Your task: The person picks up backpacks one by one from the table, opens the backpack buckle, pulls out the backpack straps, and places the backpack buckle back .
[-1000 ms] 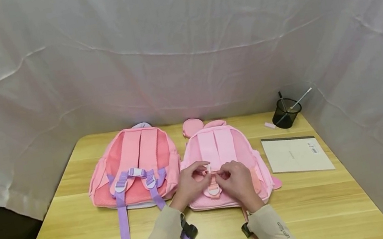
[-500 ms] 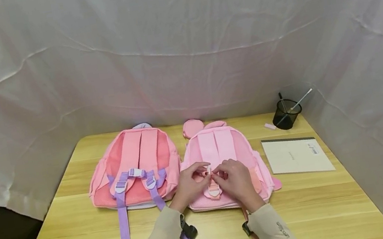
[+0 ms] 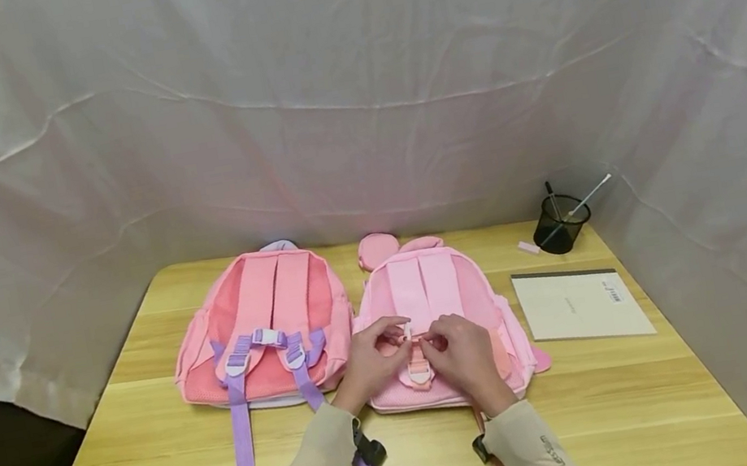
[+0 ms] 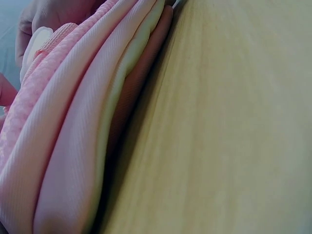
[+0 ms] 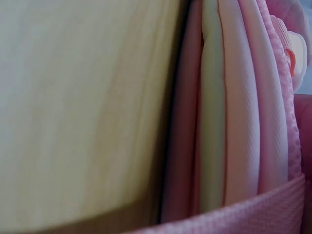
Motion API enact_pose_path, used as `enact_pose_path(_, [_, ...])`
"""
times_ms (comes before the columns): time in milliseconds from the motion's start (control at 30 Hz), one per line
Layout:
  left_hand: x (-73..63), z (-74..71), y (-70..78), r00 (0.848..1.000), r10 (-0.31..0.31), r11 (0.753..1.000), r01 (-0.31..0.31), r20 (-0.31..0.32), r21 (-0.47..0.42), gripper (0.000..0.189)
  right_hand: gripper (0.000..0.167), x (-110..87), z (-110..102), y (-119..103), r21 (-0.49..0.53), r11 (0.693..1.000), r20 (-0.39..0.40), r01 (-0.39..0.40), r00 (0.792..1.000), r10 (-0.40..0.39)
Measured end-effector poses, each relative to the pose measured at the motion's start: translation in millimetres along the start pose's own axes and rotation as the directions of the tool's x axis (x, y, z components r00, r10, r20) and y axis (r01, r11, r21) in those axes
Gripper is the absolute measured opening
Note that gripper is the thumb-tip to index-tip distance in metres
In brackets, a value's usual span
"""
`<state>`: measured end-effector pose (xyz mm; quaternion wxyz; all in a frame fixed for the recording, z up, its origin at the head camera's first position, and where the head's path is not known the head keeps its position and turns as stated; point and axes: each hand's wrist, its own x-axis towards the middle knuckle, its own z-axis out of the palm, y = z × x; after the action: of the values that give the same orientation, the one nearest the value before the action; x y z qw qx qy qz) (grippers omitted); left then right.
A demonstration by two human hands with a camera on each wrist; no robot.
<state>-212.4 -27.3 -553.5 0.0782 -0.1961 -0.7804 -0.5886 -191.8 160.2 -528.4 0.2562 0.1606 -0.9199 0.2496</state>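
A light pink backpack [image 3: 475,286] lies with its strap side up on the table. Over its lower middle my left hand [image 3: 372,355] pinches a small white buckle piece [image 3: 407,331] between thumb and fingers. Right beside it my right hand [image 3: 465,349] pinches the thin orange-pink strap [image 3: 424,337] that runs to the buckle. Just below the fingers lies a white strap adjuster [image 3: 419,372] on orange webbing. Both wrist views look along the bag's lower edge, with the adjuster [image 4: 33,51] near the top corner and the fingertips mostly hidden.
A coral backpack [image 3: 328,298] with purple straps [image 3: 242,444] lies to the left, its purple chest buckle [image 3: 268,337] fastened. On the right are a notebook [image 3: 579,306], a black mesh pen cup [image 3: 558,227] and an eraser [image 3: 528,247]. A round pink pouch [image 3: 376,250] lies behind the light pink bag.
The right fingers moved in against the white buckle piece half a second ago and have now drawn slightly back right along the strap. The left hand keeps its place.
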Motion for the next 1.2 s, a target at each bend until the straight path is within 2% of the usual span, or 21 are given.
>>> enact_pose_path(167, [-0.4,1.0,-1.5,1.000,0.004,0.999,-0.005,-0.016,-0.046,0.038,0.016,-2.1,1,4,0.000,1.000,-0.012,-0.016,1.000,0.016])
enact_pose_path(367, [-0.4,-0.5,-4.7,1.000,0.007,0.999,-0.007,0.001,-0.040,0.037,0.008,-1.1,-2,2,-0.006,0.999,0.034,-0.038,0.999,0.038])
enact_pose_path(600, [-0.6,-0.9,-6.4,1.000,0.023,1.000,-0.023,0.009,-0.017,0.037,0.010,3.9,-6,-5,0.004,1.000,0.049,0.025,0.998,-0.025])
enact_pose_path(1033, [-0.4,-2.1,-6.0,1.000,0.031,0.999,-0.031,0.005,-0.027,0.038,0.014,1.9,-5,-4,-0.013,1.000,-0.015,0.025,1.000,-0.025])
enact_pose_path(1200, [-0.4,-2.2,-5.9,0.999,0.039,0.998,-0.039,0.000,-0.046,0.038,0.013,0.4,-4,-2,-0.009,1.000,-0.015,0.017,1.000,-0.017])
